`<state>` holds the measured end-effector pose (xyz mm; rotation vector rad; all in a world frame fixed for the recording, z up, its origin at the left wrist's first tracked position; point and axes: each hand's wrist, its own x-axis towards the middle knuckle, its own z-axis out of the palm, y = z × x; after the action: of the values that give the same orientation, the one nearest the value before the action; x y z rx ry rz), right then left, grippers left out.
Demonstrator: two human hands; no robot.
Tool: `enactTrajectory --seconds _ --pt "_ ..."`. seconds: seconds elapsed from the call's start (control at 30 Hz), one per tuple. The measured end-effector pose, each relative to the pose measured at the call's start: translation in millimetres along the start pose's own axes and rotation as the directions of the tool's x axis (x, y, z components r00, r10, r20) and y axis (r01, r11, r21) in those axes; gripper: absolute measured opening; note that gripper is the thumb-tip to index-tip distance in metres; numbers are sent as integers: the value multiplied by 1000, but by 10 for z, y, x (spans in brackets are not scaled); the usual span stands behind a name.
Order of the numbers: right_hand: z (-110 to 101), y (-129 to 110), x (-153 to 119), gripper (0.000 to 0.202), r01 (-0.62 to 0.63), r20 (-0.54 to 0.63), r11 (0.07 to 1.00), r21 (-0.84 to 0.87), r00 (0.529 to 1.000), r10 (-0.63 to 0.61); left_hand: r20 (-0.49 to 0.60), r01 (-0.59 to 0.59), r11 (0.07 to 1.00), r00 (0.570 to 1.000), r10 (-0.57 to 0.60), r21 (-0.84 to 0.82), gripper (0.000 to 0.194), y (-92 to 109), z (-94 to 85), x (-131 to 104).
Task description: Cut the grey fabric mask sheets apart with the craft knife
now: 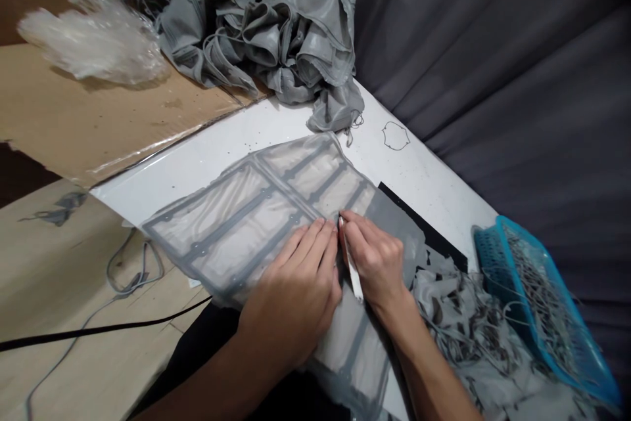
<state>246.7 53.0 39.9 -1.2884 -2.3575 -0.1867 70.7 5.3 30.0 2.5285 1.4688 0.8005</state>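
1. Handling the gray sheet prob. feels light, soft & floppy; it looks shiny, so it may slide a bit.
2. Its pale panels look thin & might rip. Best hold, I'd say: the thick gray strips, w/ a flat hand, no hard pinch.
3. The sheet's on the white counter, right under your L hand, & its near end comes toward you.
4. Your L fingers lie flat on it, straight & close together, w/o gripping.
5. Your R hand has its fingers closed round a thin white tool, tip just beside your L fingertips. Can't tell if the tip touches the sheet.
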Motion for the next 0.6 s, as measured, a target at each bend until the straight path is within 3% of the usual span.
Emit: enactTrajectory --seconds 0.13,0.27,0.6 --pt "-3 54 -37 19 -117 -57 966 231 989 133 17 25 1000 1000 -25 13 53 10 -17 7" --pt "5 98 -74 11 -217 -52 843 492 959 277 9 29 1000 1000 -29 9 52 9 -16 12" --pt "26 121 -72 14 -184 -36 827 531 970 239 48 35 999 998 -34 -26 54 -2 -22 7"
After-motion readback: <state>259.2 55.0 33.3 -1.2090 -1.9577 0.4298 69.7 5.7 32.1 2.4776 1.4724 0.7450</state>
